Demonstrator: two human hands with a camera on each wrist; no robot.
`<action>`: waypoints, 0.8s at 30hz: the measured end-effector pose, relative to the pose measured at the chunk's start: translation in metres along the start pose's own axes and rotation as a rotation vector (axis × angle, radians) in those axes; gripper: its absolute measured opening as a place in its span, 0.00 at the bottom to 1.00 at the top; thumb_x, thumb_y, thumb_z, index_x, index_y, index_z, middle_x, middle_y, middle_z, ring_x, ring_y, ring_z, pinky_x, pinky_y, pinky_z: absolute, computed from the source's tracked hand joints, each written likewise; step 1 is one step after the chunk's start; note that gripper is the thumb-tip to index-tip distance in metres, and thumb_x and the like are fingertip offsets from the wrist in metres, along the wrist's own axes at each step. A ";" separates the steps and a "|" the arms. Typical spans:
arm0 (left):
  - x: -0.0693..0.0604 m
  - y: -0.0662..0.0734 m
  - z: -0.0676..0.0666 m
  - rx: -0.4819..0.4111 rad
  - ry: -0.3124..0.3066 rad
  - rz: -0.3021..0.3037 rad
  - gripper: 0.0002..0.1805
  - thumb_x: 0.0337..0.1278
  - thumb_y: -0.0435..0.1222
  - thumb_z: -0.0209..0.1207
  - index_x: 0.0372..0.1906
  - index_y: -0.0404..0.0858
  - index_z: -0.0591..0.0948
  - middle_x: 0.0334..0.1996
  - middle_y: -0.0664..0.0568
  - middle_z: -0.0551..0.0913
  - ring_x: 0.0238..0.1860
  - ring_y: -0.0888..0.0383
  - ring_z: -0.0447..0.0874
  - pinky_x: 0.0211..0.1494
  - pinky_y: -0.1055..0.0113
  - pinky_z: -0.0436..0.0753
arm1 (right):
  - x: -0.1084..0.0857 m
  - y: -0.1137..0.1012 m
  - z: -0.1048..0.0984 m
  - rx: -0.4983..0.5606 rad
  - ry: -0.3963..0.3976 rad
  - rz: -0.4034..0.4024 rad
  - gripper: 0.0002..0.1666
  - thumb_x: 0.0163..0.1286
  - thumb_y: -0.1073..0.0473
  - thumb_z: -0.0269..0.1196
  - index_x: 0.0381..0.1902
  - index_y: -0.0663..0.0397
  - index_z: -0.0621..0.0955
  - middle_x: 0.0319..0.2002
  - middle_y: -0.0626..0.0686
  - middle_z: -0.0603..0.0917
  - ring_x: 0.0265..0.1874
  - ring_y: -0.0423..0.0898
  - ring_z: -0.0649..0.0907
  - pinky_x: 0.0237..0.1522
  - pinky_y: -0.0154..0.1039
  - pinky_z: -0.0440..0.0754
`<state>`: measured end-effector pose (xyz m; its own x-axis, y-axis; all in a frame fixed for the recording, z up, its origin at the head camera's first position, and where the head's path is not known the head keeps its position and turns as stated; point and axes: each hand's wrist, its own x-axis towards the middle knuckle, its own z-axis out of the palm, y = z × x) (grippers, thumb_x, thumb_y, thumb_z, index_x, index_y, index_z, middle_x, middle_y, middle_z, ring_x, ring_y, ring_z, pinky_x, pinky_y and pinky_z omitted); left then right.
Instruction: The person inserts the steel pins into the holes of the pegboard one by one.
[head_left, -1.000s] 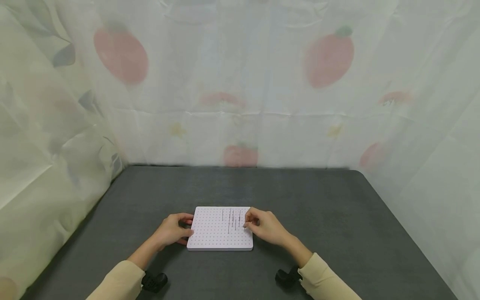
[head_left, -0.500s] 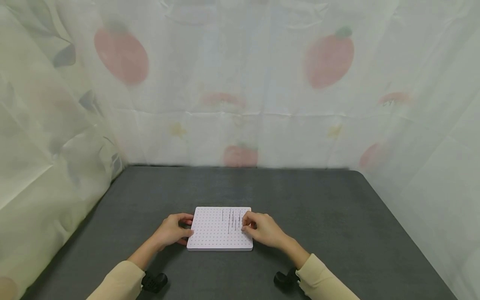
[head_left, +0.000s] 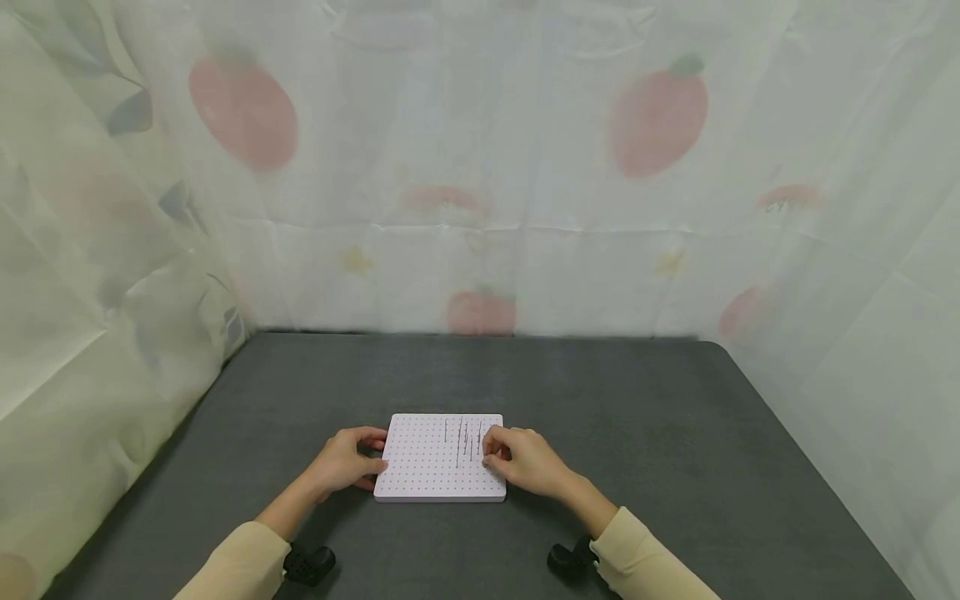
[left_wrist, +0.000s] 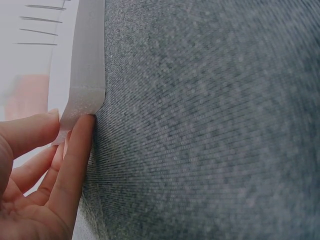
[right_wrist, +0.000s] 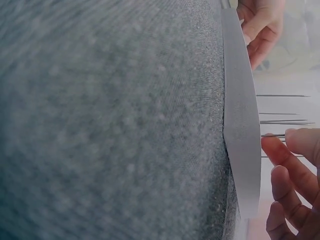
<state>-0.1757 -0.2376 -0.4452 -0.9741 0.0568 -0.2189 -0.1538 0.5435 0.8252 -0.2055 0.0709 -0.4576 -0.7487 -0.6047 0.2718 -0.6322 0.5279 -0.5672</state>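
Note:
A white pegboard (head_left: pixel 420 475) with a grid of small holes lies flat on the dark table. Several thin metal pins (head_left: pixel 458 446) stand upright in its right half; their shafts (right_wrist: pixel 282 95) stick out from the board face in the right wrist view. My left hand (head_left: pixel 347 458) grips the board's left edge, thumb on top and fingers (left_wrist: pixel 75 175) along its side. Over the right part of the board, my right hand (head_left: pixel 528 458) pinches one thin metal pin (right_wrist: pixel 272 135) between thumb and index finger, close to the surface. Its other fingers are bent and hold nothing.
The dark grey table (head_left: pixel 645 400) reaches well beyond the board on every side. Pale curtains (head_left: pixel 562 275) printed with fruit hang behind and beside it. A black wrist device (head_left: pixel 309 564) sits below the left sleeve, another (head_left: pixel 570 562) near the right.
My right hand has shifted slightly left and toward me over the board, mostly in the first half second. The left hand and the pegboard have stayed in place.

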 end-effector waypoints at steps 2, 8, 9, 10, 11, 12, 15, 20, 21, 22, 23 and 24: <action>0.000 0.000 0.000 -0.008 -0.006 0.008 0.30 0.51 0.25 0.66 0.63 0.25 0.73 0.51 0.36 0.79 0.34 0.57 0.85 0.32 0.59 0.90 | 0.000 -0.001 0.000 0.002 -0.004 0.010 0.07 0.64 0.62 0.67 0.32 0.46 0.79 0.26 0.42 0.79 0.26 0.29 0.71 0.27 0.22 0.70; 0.000 -0.002 -0.001 -0.009 -0.005 0.010 0.30 0.51 0.25 0.66 0.63 0.25 0.73 0.51 0.36 0.79 0.34 0.57 0.85 0.32 0.59 0.90 | 0.001 -0.001 0.000 -0.016 -0.014 0.017 0.07 0.64 0.62 0.66 0.32 0.45 0.78 0.26 0.42 0.80 0.26 0.30 0.72 0.28 0.23 0.71; 0.001 -0.002 -0.001 -0.007 -0.003 0.007 0.30 0.51 0.25 0.66 0.63 0.25 0.73 0.51 0.36 0.79 0.34 0.57 0.85 0.32 0.59 0.90 | 0.001 -0.001 0.000 -0.021 -0.019 0.019 0.07 0.64 0.62 0.66 0.32 0.46 0.79 0.27 0.42 0.80 0.26 0.30 0.72 0.28 0.23 0.71; 0.001 -0.002 -0.001 -0.006 -0.001 0.006 0.30 0.51 0.25 0.66 0.63 0.26 0.73 0.51 0.36 0.79 0.34 0.56 0.85 0.32 0.59 0.90 | 0.001 -0.001 -0.001 -0.022 -0.027 0.024 0.06 0.64 0.63 0.66 0.32 0.46 0.79 0.27 0.43 0.80 0.26 0.31 0.73 0.29 0.23 0.71; 0.001 -0.002 0.000 -0.005 0.001 0.004 0.30 0.51 0.26 0.66 0.63 0.26 0.73 0.52 0.36 0.79 0.34 0.56 0.85 0.32 0.59 0.90 | 0.001 -0.001 -0.001 -0.026 -0.032 0.026 0.05 0.64 0.62 0.66 0.33 0.47 0.79 0.27 0.43 0.80 0.27 0.31 0.73 0.29 0.23 0.71; 0.001 -0.003 0.000 -0.003 0.003 0.003 0.30 0.51 0.26 0.66 0.63 0.26 0.73 0.52 0.36 0.79 0.34 0.56 0.85 0.32 0.59 0.90 | 0.001 -0.001 -0.001 -0.029 -0.038 0.030 0.05 0.64 0.62 0.66 0.33 0.47 0.80 0.28 0.43 0.81 0.27 0.31 0.73 0.29 0.24 0.72; 0.001 -0.003 0.000 0.001 0.004 0.002 0.30 0.52 0.26 0.66 0.63 0.26 0.73 0.52 0.36 0.79 0.35 0.56 0.85 0.32 0.59 0.90 | -0.002 0.000 -0.004 -0.032 -0.057 0.046 0.04 0.65 0.61 0.66 0.35 0.47 0.80 0.29 0.43 0.81 0.28 0.32 0.74 0.30 0.24 0.72; 0.001 -0.003 -0.002 0.030 0.011 0.011 0.29 0.53 0.29 0.66 0.62 0.27 0.74 0.51 0.37 0.81 0.35 0.57 0.85 0.32 0.61 0.89 | -0.008 0.003 -0.013 -0.068 -0.072 0.055 0.03 0.68 0.59 0.65 0.38 0.46 0.81 0.32 0.43 0.83 0.30 0.32 0.76 0.32 0.26 0.76; 0.001 -0.003 -0.002 0.040 0.012 0.015 0.29 0.53 0.29 0.66 0.62 0.27 0.75 0.51 0.38 0.81 0.35 0.57 0.85 0.32 0.61 0.89 | -0.009 0.004 -0.016 -0.081 -0.070 0.056 0.03 0.68 0.59 0.64 0.39 0.46 0.81 0.33 0.43 0.83 0.31 0.33 0.77 0.33 0.27 0.77; 0.001 -0.002 -0.003 0.049 0.013 0.019 0.28 0.53 0.29 0.66 0.61 0.27 0.76 0.51 0.38 0.82 0.35 0.57 0.85 0.32 0.62 0.89 | -0.011 0.004 -0.019 -0.096 -0.067 0.059 0.03 0.68 0.58 0.64 0.39 0.46 0.81 0.34 0.43 0.84 0.32 0.34 0.78 0.34 0.28 0.78; 0.001 -0.002 -0.004 0.058 0.013 0.025 0.27 0.53 0.30 0.66 0.60 0.28 0.76 0.50 0.38 0.82 0.35 0.57 0.85 0.32 0.62 0.89 | -0.012 0.005 -0.022 -0.108 -0.063 0.062 0.03 0.69 0.58 0.64 0.40 0.46 0.81 0.34 0.43 0.84 0.33 0.34 0.78 0.35 0.29 0.79; 0.000 -0.001 -0.005 0.068 0.015 0.031 0.26 0.54 0.30 0.66 0.59 0.28 0.77 0.50 0.38 0.82 0.35 0.57 0.86 0.32 0.63 0.89 | -0.014 0.006 -0.025 -0.120 -0.056 0.062 0.03 0.69 0.58 0.64 0.40 0.47 0.81 0.35 0.43 0.84 0.34 0.35 0.79 0.36 0.30 0.80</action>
<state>-0.1769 -0.2424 -0.4432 -0.9806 0.0625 -0.1860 -0.1126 0.5973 0.7941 -0.2045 0.0977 -0.4452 -0.7769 -0.5994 0.1930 -0.6067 0.6307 -0.4838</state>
